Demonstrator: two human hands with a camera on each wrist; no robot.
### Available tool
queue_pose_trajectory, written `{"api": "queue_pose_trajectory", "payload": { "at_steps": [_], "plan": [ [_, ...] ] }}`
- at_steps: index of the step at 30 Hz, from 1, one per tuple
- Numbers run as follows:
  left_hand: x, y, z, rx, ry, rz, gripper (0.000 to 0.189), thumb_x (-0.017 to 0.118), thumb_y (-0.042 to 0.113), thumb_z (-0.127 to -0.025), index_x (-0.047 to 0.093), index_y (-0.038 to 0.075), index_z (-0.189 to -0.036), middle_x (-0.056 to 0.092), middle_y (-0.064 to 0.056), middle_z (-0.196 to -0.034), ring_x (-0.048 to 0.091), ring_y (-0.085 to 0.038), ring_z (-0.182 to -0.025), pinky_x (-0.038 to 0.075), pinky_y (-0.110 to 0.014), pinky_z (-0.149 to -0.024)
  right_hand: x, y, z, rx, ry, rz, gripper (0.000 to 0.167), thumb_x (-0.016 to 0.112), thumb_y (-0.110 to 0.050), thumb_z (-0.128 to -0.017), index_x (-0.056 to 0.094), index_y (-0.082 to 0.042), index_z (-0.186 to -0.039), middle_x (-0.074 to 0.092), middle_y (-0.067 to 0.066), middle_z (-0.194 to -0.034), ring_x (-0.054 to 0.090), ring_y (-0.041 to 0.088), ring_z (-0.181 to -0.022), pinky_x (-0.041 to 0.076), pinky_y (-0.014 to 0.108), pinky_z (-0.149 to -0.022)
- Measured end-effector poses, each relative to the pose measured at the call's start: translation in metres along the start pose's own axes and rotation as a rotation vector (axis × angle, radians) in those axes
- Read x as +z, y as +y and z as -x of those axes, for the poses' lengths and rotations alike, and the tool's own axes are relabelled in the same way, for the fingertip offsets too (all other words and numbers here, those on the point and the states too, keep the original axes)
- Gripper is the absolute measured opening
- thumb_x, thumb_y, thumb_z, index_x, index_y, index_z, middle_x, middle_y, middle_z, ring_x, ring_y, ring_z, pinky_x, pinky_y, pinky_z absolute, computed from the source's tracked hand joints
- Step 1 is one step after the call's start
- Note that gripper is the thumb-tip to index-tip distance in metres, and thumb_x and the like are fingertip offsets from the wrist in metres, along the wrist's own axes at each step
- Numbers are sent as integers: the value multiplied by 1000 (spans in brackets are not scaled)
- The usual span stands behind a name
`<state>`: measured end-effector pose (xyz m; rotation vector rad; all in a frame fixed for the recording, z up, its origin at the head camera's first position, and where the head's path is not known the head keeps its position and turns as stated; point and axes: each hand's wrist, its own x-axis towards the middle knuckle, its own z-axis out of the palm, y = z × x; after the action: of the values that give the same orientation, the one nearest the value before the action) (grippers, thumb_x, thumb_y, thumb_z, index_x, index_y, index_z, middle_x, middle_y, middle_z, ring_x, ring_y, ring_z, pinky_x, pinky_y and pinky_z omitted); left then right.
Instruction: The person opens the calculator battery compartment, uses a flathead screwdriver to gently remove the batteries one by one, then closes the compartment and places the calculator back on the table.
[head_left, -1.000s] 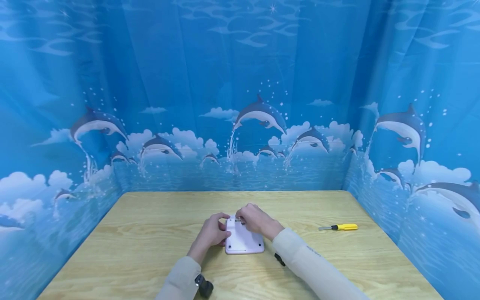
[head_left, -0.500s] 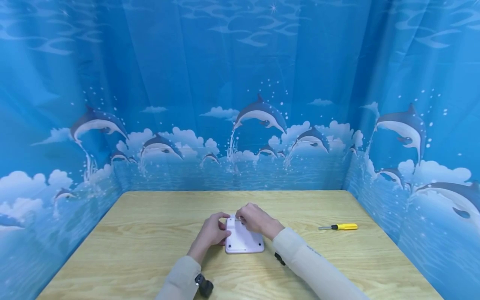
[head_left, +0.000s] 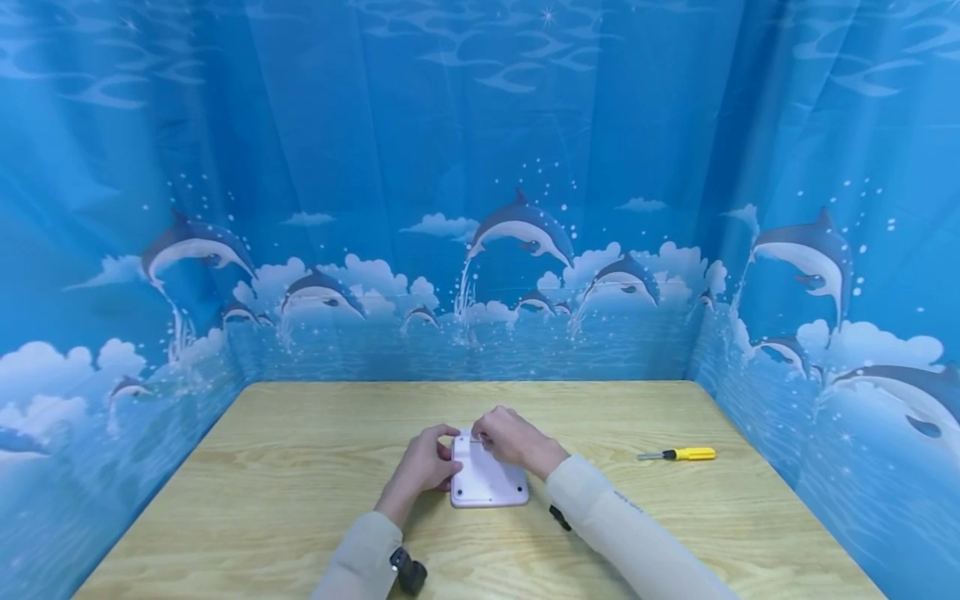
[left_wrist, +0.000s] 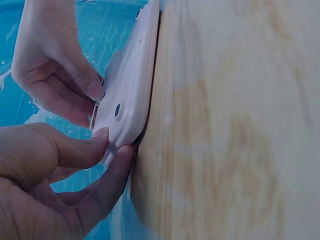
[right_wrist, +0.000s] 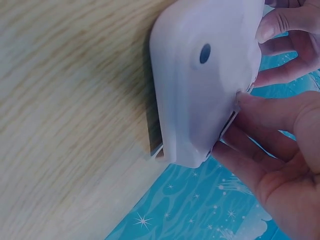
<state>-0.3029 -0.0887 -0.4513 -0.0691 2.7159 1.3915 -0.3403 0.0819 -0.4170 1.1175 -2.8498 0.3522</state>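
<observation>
A flat, pale pinkish-white device (head_left: 487, 483), which looks like a desk calculator, lies back side up on the table, its dark round feet showing. My left hand (head_left: 422, 463) grips its left side; in the left wrist view, the left thumb (left_wrist: 95, 145) is on the back and a finger is under the corner. At the far edge, my right hand (head_left: 512, 437) has its fingers bent over a narrow dark slot. The right wrist view shows the right thumb (right_wrist: 265, 107) at that slot's edge, other fingertips near the corner. Any small part between those fingers is hidden.
A screwdriver (head_left: 686, 454) with a yellow handle lies on the right of the wooden table (head_left: 315, 433), its shaft pointing left. Blue dolphin-print curtains (head_left: 465, 167) stand behind the table and along both sides.
Both hands and the device keep nearly the same places. At the right fingertips, the small metallic-looking spot seen a second ago now shows as a thin dark line.
</observation>
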Motion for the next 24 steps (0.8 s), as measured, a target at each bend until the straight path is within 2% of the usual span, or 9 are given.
{"api": "queue_pose_trajectory", "payload": {
  "at_steps": [7, 15, 24],
  "plan": [
    [1, 0, 0, -14, 0, 8, 54, 74, -3, -89, 59, 8, -139, 63, -12, -96, 65, -20, -70, 58, -25, -53, -1, -1, 0, -5, -2, 7, 23, 71, 5, -90, 78, -4, -110, 79, 12, -110, 77, 24, -102, 63, 26, -88],
    [0, 0, 1, 2, -11, 14, 55, 74, -3, -88, 58, 8, -141, 63, -12, -97, 66, -20, -71, 59, -26, -53, -6, -1, 0, -11, -14, 6, 25, 72, 5, -89, 77, -3, -112, 78, 14, -113, 76, 26, -104, 64, 27, -89],
    [0, -2, 0, 12, -9, 16, 56, 74, -3, -88, 59, 7, -141, 63, -12, -96, 66, -20, -70, 59, -25, -53, -9, 0, 1, 19, -64, 19, 29, 72, 4, -89, 76, -5, -117, 77, 13, -118, 74, 25, -109, 63, 29, -92]
  ]
}}
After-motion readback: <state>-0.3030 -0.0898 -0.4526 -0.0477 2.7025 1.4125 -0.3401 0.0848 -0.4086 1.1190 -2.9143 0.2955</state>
